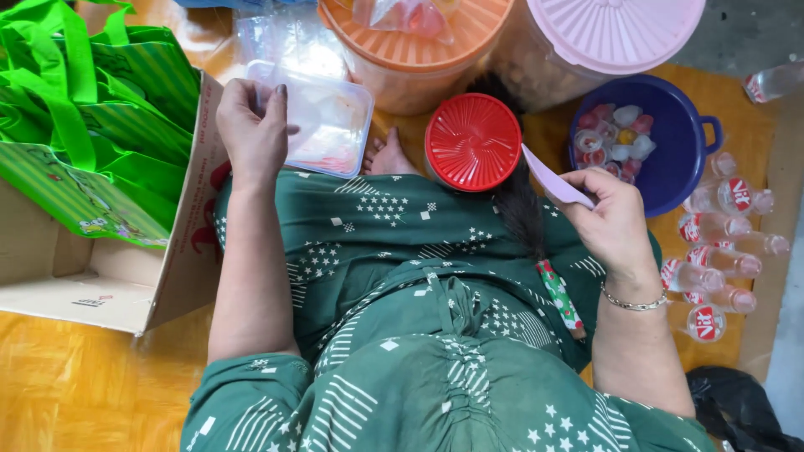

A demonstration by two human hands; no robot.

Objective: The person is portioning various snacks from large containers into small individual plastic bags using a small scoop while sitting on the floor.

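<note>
Left hand (251, 130) is pinching the edge of a clear plastic tray (331, 117), right hand (607, 222) has a pale purple scoop (553, 182). A red-lidded jar (473, 141) sits between them, with a blue bowl (678, 163) of little jelly cups (614, 138) just beside the right hand.

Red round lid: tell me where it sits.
In the head view the red round lid sits centre, between the clear plastic box and the blue bowl, below the orange-lidded tub.

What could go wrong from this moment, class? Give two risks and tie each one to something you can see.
1. The left hand pinches only one edge of the clear plastic tray, so it may tip or slip.
2. The right hand holds a lilac scoop close to small bottles lying loose on the floor; an elbow swing might set them rolling.
</note>
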